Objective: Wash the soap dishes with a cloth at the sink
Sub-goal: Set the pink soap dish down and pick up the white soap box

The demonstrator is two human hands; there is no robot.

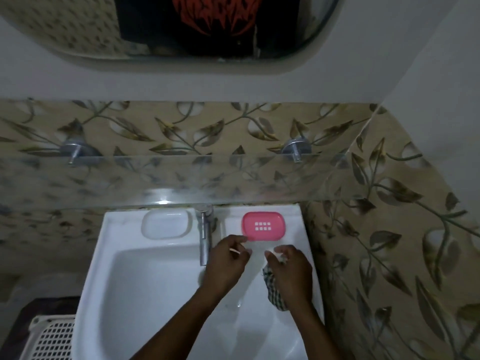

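Observation:
A pink soap dish [263,226] with a grid of drain holes lies on the sink's back rim, right of the tap. A white soap dish [166,224] lies on the rim left of the tap. My left hand [226,258] hovers just in front of the pink dish, fingers curled, fingertips at its front left corner. Something pale and translucent shows between my hands, too faint to identify. My right hand [291,266] is over the sink's right side, closed on a checked cloth [275,292] that hangs below the palm.
The white sink [145,287] fills the lower middle, with a chrome tap [205,229] at the back centre. A glass shelf [181,178] on two chrome brackets juts out above. Leaf-patterned tiled walls close in behind and on the right. A white perforated basket [49,336] stands lower left.

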